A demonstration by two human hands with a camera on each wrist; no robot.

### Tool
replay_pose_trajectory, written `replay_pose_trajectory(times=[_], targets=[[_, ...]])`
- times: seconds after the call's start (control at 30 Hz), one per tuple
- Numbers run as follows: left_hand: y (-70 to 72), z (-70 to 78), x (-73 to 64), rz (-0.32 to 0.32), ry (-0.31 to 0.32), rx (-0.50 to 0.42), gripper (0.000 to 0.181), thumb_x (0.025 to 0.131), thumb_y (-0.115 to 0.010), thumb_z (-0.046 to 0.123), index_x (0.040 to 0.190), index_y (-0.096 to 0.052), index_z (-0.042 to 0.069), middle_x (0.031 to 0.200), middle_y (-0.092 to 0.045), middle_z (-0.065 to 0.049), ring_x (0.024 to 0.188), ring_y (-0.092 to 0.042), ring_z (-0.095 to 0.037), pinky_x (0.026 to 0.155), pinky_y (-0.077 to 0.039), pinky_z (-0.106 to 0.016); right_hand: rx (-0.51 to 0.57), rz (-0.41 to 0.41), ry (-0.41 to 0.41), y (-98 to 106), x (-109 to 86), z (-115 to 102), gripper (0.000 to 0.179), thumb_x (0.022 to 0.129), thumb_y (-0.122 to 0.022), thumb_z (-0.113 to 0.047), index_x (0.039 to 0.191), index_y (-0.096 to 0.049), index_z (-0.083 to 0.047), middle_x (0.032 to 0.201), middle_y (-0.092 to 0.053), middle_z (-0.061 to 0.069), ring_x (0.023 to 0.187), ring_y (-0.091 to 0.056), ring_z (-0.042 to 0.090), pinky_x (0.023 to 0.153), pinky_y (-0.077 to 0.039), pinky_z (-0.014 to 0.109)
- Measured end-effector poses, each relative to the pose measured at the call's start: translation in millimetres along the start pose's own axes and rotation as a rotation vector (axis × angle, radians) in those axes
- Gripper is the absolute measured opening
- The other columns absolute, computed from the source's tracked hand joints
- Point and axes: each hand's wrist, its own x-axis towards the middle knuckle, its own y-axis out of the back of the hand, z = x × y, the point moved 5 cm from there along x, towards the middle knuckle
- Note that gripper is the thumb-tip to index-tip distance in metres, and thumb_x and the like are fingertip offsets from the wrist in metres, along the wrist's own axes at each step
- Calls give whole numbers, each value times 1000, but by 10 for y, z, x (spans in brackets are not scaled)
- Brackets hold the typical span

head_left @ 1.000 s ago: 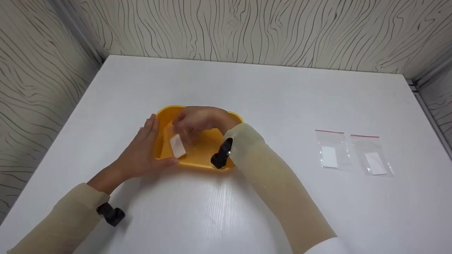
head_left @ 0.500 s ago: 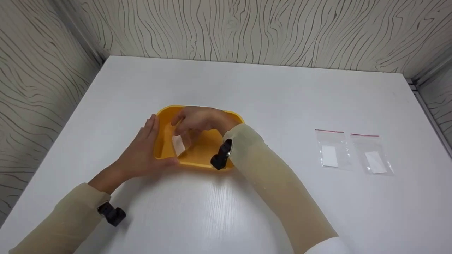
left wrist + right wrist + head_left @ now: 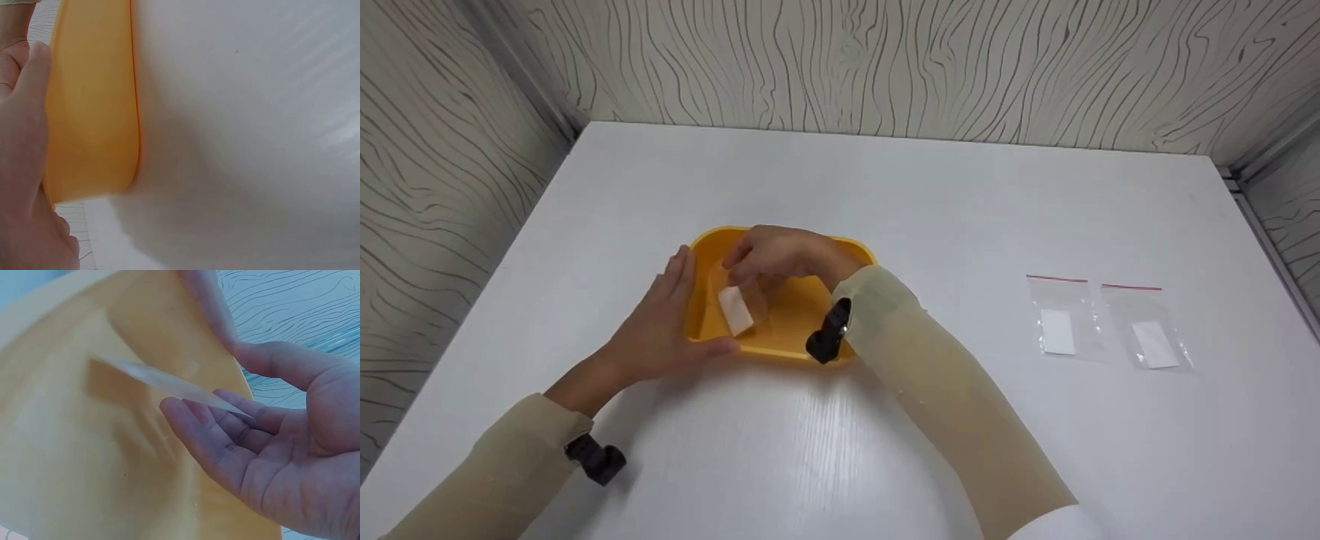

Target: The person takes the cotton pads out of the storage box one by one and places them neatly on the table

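Observation:
A yellow plastic bin (image 3: 795, 315) stands on the white table. My left hand (image 3: 656, 337) braces its near left corner, fingers stretched along the left wall and thumb along the front rim. Inside the bin is my right hand (image 3: 784, 255), palm turned left. By its fingers is a small clear bag (image 3: 169, 379) with a white rectangular piece (image 3: 735, 310) in it. In the right wrist view the bag appears thin and edge-on beside the loosely bent fingers (image 3: 197, 439), with the thumb apart from it. Part of the bag is hidden under the hand in the head view.
Two clear zip bags (image 3: 1061, 319) (image 3: 1147, 326) with red strips, each with a white piece inside, lie on the table (image 3: 945, 210) at the right. A wood-grain-patterned wall (image 3: 885, 67) runs behind the table. Both wrists carry black camera mounts.
The clear bag in the bin has shifted and tilted a little beneath the right hand, whose fingers have moved slightly. The left hand keeps its place on the bin.

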Motion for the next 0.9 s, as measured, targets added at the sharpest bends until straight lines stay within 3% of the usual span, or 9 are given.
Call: replay_pose_trajectory(times=[0.3,0.53,0.9], targets=[[3,-2,-7,-8,5,-17,132,83,-73,66,159,9,-4,169,11,-18,155,3,-39,122,-13,-61,14,8,38,22,-7,-14,42,97,-68,-17,138,-61,-7,126,-63,3,112,-62,22,98,-54,33],[-1,-6,-13,-3,6,-16,132,83,-73,66,159,9,-4,169,10,-18,156,3,-39,122,-12,-60,13,11,7,12,-10,11,42,92,-69,-8,134,-63,-11,121,-66,0,108,-64,21,99,-54,32],[-6,-12,-13,3,13,-29,132,83,-72,67,159,9,-2,169,10,-18,155,2,-40,121,-14,-62,29,29,-4,26,-33,13,38,96,-65,-7,134,-63,-10,121,-65,2,104,-66,23,94,-56,30]])
